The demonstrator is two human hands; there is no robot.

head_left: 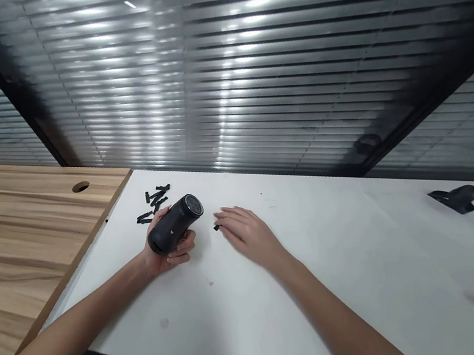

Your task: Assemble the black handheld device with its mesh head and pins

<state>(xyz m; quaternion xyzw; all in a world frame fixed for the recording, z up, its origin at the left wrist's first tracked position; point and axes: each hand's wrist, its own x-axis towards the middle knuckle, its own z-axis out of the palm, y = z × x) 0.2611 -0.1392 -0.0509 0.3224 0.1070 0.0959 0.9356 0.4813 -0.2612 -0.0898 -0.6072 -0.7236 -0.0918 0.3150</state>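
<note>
Left hand [167, 245] clamped on black cylinder [175, 225], tilted above white table [259, 318]. Right hand [246, 233] low over table, small black piece [217, 227] at fingertips; grip unclear. Black strips [157, 199] lie beyond left hand. Dark objects [458, 198] at far right; slatted blinds [220, 72] behind.
</note>
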